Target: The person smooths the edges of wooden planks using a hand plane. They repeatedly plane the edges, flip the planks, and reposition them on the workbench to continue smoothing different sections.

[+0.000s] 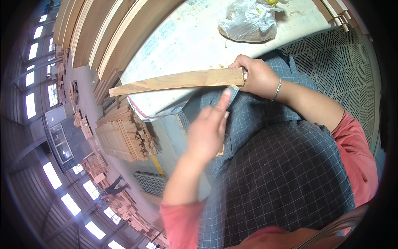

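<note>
A long wooden piece (180,80) lies across the near edge of the covered work surface, its left end sticking out past the corner. My right hand (256,74), with a bangle at the wrist, grips its right end. In my left hand (208,129) is a small blue-grey block (232,93) with a tan face, perhaps a sanding block, one finger stretched along it. The block is at the wood's near side, close to the right end; whether they touch is hard to tell. My left hand is slightly blurred.
A tied plastic bag (248,23) sits on the white printed sheet (192,40). Long wooden boards (124,31) rise at upper left, more wood strips (337,12) at upper right. Stacked timber (121,137) stands on the floor at left. A person (113,188) is far off. Patterned mesh (335,62) lies at right.
</note>
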The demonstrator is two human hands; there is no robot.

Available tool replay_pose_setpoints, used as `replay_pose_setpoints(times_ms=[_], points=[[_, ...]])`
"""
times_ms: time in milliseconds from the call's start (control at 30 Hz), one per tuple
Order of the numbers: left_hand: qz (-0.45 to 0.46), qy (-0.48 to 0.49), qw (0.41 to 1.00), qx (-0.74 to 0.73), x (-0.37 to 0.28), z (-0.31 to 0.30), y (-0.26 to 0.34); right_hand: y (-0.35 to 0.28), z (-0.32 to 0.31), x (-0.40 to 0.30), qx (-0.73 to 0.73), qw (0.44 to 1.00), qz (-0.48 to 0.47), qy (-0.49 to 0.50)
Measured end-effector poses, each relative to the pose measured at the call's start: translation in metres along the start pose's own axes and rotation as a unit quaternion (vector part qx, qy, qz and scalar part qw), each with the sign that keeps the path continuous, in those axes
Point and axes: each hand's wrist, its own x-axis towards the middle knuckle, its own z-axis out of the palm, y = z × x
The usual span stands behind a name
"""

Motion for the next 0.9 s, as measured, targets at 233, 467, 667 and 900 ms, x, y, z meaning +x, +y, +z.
replay_pose_setpoints(times_ms=[233,467,667,900], points=[[-0.142,0.036,0.974,-0.174,0.018,0.015,0.021,0.0,0.004,0.001,0.007,1.0,0.018,0.0],[-0.01,0.054,0.986,-0.16,0.013,0.031,0.021,0.0,0.001,0.0,-0.002,0.999,0.036,-0.023],[-0.228,0.1,0.919,-0.307,0.015,0.006,-0.008,-0.001,0.002,-0.001,-0.03,0.999,0.016,-0.003],[-0.079,0.071,0.984,-0.142,0.024,0.018,0.018,0.002,0.006,-0.002,0.012,1.0,0.027,0.003]])
